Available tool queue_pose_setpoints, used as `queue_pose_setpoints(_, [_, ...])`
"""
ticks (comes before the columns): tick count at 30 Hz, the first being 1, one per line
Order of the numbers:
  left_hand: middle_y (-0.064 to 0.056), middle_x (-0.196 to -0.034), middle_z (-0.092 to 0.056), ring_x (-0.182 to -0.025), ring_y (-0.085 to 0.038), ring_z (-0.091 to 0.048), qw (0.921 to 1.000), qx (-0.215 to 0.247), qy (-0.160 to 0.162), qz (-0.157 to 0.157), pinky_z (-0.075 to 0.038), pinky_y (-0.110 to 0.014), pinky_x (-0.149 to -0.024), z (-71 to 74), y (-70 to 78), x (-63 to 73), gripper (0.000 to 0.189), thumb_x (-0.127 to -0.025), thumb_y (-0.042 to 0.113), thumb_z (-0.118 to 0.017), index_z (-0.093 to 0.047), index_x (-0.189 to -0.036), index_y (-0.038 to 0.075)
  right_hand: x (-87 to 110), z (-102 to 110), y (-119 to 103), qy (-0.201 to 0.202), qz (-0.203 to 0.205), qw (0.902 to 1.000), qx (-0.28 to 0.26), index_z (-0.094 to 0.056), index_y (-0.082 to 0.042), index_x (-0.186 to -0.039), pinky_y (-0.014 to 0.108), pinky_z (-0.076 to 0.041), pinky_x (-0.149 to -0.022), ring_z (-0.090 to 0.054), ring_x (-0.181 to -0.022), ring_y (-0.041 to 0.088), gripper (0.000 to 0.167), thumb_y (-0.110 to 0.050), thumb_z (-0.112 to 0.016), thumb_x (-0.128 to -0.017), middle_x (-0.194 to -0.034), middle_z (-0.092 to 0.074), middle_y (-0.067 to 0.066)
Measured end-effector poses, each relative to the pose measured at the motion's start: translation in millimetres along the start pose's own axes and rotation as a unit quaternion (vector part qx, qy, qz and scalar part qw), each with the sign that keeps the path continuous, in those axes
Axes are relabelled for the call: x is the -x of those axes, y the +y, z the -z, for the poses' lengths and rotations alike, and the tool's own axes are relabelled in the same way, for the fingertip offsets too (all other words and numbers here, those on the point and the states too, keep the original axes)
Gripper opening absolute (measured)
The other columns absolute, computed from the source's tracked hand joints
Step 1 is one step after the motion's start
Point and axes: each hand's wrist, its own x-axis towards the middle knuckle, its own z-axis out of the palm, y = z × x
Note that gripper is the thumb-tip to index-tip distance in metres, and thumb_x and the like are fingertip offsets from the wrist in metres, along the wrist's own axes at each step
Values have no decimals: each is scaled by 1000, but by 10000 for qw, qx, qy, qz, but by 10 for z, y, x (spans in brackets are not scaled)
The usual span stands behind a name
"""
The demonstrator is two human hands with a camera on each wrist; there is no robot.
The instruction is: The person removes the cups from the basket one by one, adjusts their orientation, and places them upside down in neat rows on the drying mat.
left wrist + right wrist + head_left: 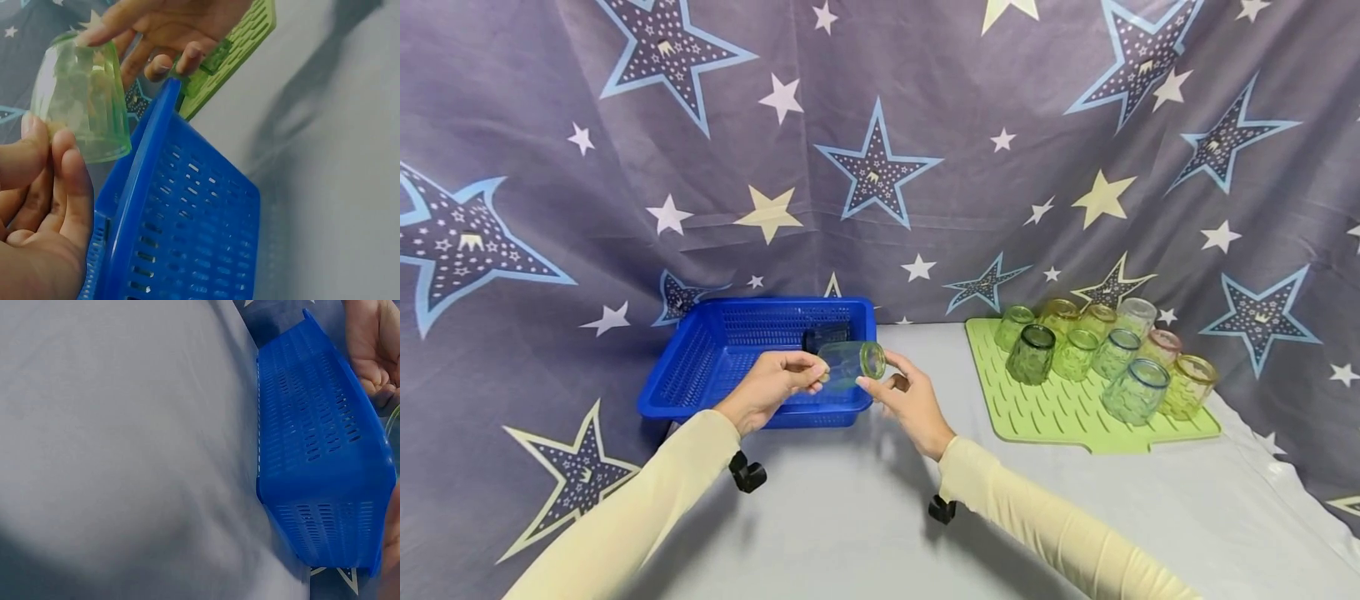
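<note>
Above the blue basket, a pale green glass lies on its side in the air between both hands. My left hand pinches it with thumb and fingertips at its left end. At the other end my right hand holds it by thumb and fingers near the green-edged end. In the left wrist view the glass shows clear faceted sides, with the left thumb and finger at its side. A dark glass lies inside the basket, partly hidden behind the held one.
On the right, a green drying mat bears several tinted glasses, among them a dark one, a blue-rimmed one and a yellow one. A starry curtain hangs behind the white table.
</note>
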Motion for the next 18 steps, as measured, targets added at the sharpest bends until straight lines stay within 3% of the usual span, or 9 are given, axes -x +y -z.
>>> queue_pose_setpoints(6, [-13, -112, -73, -98, -26, -70, 9988, -405, -241, -131, -57, -39, -89, -29, 25, 11, 27, -98, 20, -72, -74, -118, 2, -14, 22, -7, -15, 334, 9988, -360, -56, -18, -144, 35, -55, -60, -60, -75, 20, 58, -29, -80, -92, -111, -70, 10])
queue_pose_setpoints(10, [-8, -106, -75, -95, -26, -69, 9896, -1366, -235, -378, -57, -42, -86, -92, 23, 27, 25, -93, 30, -78, -79, -111, 11, -11, 84, -6, 178, 408, 9990, -13, -57, -19, -142, 35, -56, -60, -56, -75, 19, 55, -31, -79, -94, -110, -68, 8])
queue_pose_setpoints(13, [1, -99, -75, -91, -20, -68, 9682, -2389, -248, -704, -56, -39, -82, -184, 7, 29, 22, -90, 35, -82, -80, -105, 20, -16, 161, -6, 312, 437, 9985, 87, -58, -22, -141, 33, -54, -59, -54, -76, 19, 53, -33, -78, -94, -109, -66, 7])
queue_pose_setpoints(18, [10, -90, -72, -81, -8, -66, 9109, -3793, -369, -1584, -56, -32, -74, -372, -2, 30, 17, -90, 31, -82, -80, -101, 18, -20, 291, -22, 481, 473, 9977, 95, -60, -24, -138, 31, -51, -58, -53, -76, 16, 51, -37, -79, -92, -107, -63, 7])
